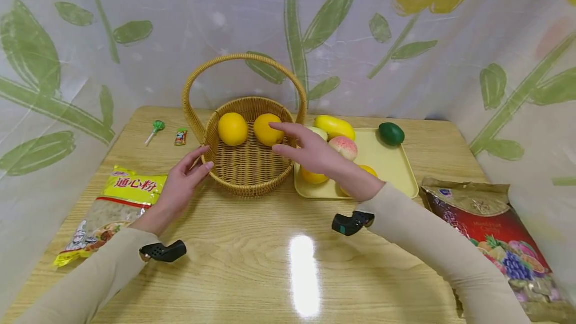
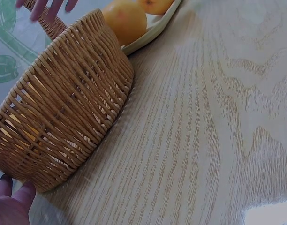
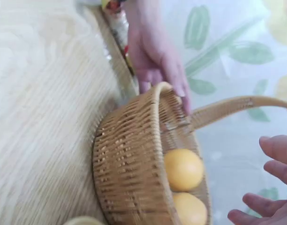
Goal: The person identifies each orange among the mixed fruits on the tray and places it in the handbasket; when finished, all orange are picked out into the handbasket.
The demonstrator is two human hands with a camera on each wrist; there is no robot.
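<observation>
Basket [image 1: 252,189] sits just left of the frame's middle, two oranges [image 1: 233,129] inside. Left grip [image 1: 183,179] holds its left edge; right grip [image 1: 316,151], fingers loose, hovers by its right side.

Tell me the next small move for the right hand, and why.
I'd probably move the right hand to the orange at the near-left corner of the tray: that hand looks empty, the basket holds two oranges, and the left hand touches it.
</observation>
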